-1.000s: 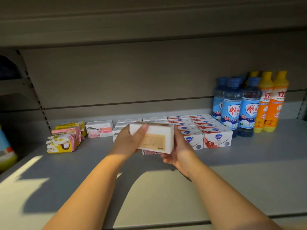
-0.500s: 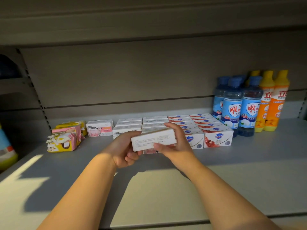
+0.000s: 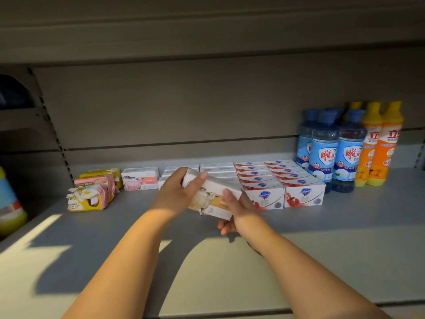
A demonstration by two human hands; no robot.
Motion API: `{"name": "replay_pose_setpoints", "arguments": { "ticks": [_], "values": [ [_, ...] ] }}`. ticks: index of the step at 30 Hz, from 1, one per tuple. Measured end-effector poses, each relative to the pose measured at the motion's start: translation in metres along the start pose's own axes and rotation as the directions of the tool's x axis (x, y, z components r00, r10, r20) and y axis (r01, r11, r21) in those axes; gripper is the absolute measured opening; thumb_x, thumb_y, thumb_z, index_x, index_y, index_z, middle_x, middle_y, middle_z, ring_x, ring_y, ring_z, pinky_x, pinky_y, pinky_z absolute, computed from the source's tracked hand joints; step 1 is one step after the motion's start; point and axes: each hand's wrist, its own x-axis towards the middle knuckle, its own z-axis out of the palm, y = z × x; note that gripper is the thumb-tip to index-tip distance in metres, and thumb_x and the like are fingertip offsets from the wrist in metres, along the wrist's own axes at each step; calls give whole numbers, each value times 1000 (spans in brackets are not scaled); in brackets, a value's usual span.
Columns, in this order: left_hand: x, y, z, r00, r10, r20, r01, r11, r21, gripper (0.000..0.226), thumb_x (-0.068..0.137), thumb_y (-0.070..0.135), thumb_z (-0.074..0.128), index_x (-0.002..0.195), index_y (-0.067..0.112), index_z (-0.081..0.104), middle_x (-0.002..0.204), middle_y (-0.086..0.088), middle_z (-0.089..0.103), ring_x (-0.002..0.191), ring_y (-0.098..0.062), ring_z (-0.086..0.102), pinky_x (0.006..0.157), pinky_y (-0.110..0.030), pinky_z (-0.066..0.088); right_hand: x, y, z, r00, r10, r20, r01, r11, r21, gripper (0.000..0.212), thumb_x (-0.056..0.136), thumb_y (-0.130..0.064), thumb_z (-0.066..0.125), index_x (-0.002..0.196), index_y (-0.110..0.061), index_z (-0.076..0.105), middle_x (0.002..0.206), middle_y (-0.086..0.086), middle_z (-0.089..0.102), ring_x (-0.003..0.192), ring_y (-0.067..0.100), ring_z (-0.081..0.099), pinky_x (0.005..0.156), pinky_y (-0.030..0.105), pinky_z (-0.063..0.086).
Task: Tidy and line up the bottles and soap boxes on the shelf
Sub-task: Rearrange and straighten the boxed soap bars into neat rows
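Observation:
I hold a white soap box (image 3: 212,195) with a sheep picture, tilted, above the grey shelf (image 3: 322,238). My left hand (image 3: 177,194) grips its left end, thumb on top. My right hand (image 3: 239,209) grips its right end from below. Behind it lie rows of white soap boxes (image 3: 216,169) and two rows of red-and-white soap boxes (image 3: 279,180). A single white-and-pink soap box (image 3: 140,179) stands to the left. Blue bottles (image 3: 333,153) and orange bottles (image 3: 379,143) stand at the right.
Loose pink and yellow soap packets (image 3: 92,192) lie in a heap at the left. A blue and yellow container (image 3: 10,203) shows at the far left edge. An upper shelf (image 3: 207,26) hangs overhead. Sunlight falls on the shelf's front.
Both hands have turned the soap box over, so its sheep-picture face now shows and it lies tilted down to the right, slightly lower than before.

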Motion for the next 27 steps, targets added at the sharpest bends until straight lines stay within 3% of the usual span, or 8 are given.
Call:
{"name": "replay_pose_setpoints", "arguments": {
  "ticks": [4, 10, 16, 19, 22, 23, 25, 27],
  "values": [
    [1, -13, -15, 973, -192, 127, 169, 971, 170, 39, 77, 63, 59, 90, 26, 57, 82, 9, 60, 72, -7, 53, 58, -24, 36, -2, 10, 3, 991, 55, 123, -47, 997, -69, 12, 94, -39, 49, 97, -28, 48, 88, 0, 61, 50, 15, 60, 49, 30, 54],
    [7, -32, -48, 875, -233, 424, 152, 965, 215, 38, 58, 20, 89, 85, 26, 62, 78, 12, 66, 78, -8, 62, 62, -17, 46, 2, 22, 5, 966, 27, 258, 19, 984, -175, 19, 92, -27, 57, 106, -38, 50, 106, -2, 62, 71, 14, 66, 64, 25, 56],
    [14, -66, -71, 865, -455, 212, 426, 889, 168, 74, 32, 22, 89, 101, 20, 61, 107, -10, 64, 101, -29, 63, 90, -46, 53, 6, 31, -2, 973, -120, 199, 218, 767, -604, 33, 87, -24, 63, 119, -28, 58, 108, -7, 54, 95, 6, 58, 77, 13, 46],
    [17, -79, -66, 880, -460, 120, 438, 882, 174, 70, 55, 10, 88, 117, 15, 56, 105, -6, 62, 97, -23, 62, 84, -33, 55, 8, 32, -3, 974, -101, 203, 214, 714, -667, 32, 87, -25, 63, 118, -23, 60, 113, -3, 55, 99, 9, 58, 87, 21, 46],
    [16, -79, -52, 930, -366, 29, 357, 921, 158, 73, 63, 4, 82, 124, 24, 46, 91, 3, 56, 78, -8, 54, 52, -8, 44, 8, 32, -3, 966, -112, 232, 247, 662, -708, 30, 87, -25, 62, 117, -22, 62, 113, -5, 52, 96, 5, 55, 85, 15, 41],
    [18, -81, -46, 939, -345, 13, 342, 934, 99, 83, 62, 3, 80, 131, 27, 40, 99, -1, 56, 83, -12, 55, 57, -9, 45, 8, 32, -3, 965, -115, 237, 253, 655, -712, 29, 87, -25, 61, 116, -22, 62, 111, -6, 50, 95, 5, 54, 84, 13, 39],
    [21, -85, -33, 945, -324, -46, 323, 946, -40, 96, 62, 2, 75, 141, 26, 26, 122, -13, 49, 104, -26, 54, 83, -31, 52, 9, 32, -3, 964, -109, 241, 252, 656, -711, 28, 87, -24, 61, 115, -21, 62, 111, -6, 50, 94, 5, 54, 84, 13, 39],
    [27, -90, -20, 919, -348, -187, 328, 936, -128, 97, 66, -2, 73, 144, 19, 19, 121, -14, 50, 105, -27, 53, 87, -37, 50, 9, 32, -3, 965, -102, 242, 248, 657, -712, 27, 87, -23, 61, 114, -21, 63, 112, -5, 50, 96, 6, 54, 85, 14, 39]
  ]
}}
